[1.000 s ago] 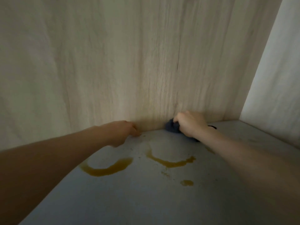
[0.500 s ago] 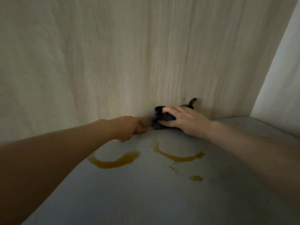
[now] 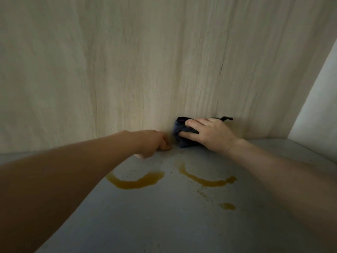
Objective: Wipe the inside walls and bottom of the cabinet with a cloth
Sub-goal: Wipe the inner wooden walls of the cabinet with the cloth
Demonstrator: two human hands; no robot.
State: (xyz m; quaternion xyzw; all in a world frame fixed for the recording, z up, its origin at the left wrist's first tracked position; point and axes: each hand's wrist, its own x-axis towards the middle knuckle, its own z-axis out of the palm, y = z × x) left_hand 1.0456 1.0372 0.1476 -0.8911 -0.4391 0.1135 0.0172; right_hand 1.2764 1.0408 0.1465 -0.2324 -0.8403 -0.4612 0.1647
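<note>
A dark blue cloth [image 3: 179, 127] is pressed against the pale wood-grain back wall [image 3: 145, 61] of the cabinet, right above the grey bottom [image 3: 164, 216]. My right hand [image 3: 207, 136] lies over the cloth with thumb and fingers curled round it, holding it to the wall. My left hand [image 3: 151, 143] rests in a loose fist on the bottom just left of the cloth, its thumb tip on the floor by the wall. It holds nothing.
Two curved amber liquid streaks [image 3: 138, 182] [image 3: 206, 179] and a small amber drop [image 3: 227, 206] lie on the bottom in front of my hands. A white side panel [image 3: 317, 99] closes the right side.
My right hand has lifted the cloth from the bottom corner up onto the back wall and slid it leftward toward my left hand. The left hand has stayed put.
</note>
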